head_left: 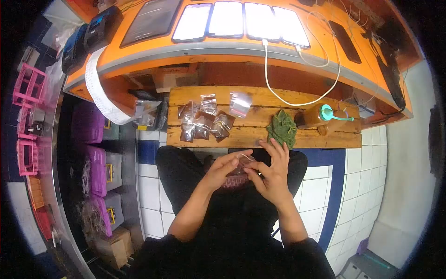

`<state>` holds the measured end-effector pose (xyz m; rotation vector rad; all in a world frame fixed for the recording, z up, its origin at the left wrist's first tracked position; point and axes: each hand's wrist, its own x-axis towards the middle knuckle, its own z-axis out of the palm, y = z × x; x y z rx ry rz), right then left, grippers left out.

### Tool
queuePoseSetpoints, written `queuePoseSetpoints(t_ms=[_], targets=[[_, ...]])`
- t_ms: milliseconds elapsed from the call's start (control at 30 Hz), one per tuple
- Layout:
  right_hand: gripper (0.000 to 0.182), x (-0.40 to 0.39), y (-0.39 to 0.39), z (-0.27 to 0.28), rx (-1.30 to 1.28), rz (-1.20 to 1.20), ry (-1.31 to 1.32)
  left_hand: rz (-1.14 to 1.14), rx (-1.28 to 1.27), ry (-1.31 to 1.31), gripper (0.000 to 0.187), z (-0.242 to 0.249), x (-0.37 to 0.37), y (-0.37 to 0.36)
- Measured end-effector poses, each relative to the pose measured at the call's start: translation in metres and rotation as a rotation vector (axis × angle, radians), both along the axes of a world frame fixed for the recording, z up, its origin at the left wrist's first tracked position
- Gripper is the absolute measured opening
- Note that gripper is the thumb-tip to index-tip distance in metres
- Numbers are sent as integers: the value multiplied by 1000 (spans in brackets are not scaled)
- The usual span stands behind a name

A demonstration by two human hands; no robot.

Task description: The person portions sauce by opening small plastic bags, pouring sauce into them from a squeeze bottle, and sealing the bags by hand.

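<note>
Over my lap, both hands hold a small clear plastic sachet (246, 161) with something brown in it. My left hand (222, 170) pinches its left side between thumb and fingers. The thumb and index finger of my right hand (273, 174) grip its right edge, with the other fingers stretched toward the bench. Just beyond that hand lies a crumpled green cloth (282, 126). Several filled sachets of brown sauce (202, 126) lie in a group at the left of the wooden bench (255, 132). Flat clear plastic bags (240, 103) are beside them.
A bottle of brown liquid (310, 117) with a teal cap stands at the bench's right. Above, an orange counter (148, 52) carries several lit devices (226, 21), a white charging cable (266, 69) and a hanging paper strip (99, 88). Purple-lidded boxes (97, 172) stand left.
</note>
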<state>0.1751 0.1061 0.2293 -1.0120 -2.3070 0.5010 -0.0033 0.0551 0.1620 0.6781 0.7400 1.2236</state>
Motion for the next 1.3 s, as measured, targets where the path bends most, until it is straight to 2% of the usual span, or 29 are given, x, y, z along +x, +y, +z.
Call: queuePoseSetpoints(t_ms=[67,167,300,367,400,500,533,733,933,1067,1167,1300], targets=[[13,-4,4,4,-26,14,8,128,-9,135,37,9,4,-3],[13,-6,9,2,-73,67,-12,197,56,498,27,-1,-6,-13],[12,-15,13,-5,-219,112,83,320,145,729,17,14,-11,-16],[18,-17,15,-11,-388,142,151,363,203,839,14,16,-10,-20],[21,-19,13,-15,-473,154,186,407,202,831,14,15,-7,-21],[37,-28,-1,-40,-913,63,601,400,205,862,13,14,-9,-27],[49,-28,-1,-45,-961,85,610,426,224,858,11,16,-10,-28],[49,-41,-14,-54,-1086,12,840,504,225,884,9,19,-12,-35],[49,-51,-14,-53,-1167,-23,915,603,-6,911,6,11,-19,-45],[48,-59,-11,-63,-1140,-46,830,677,-44,872,8,12,-31,-45],[44,-69,-8,-73,-1154,-39,820,737,-73,854,11,-6,-41,-48],[38,-96,7,-94,-1145,-41,725,821,-199,855,15,-14,-59,-41]])
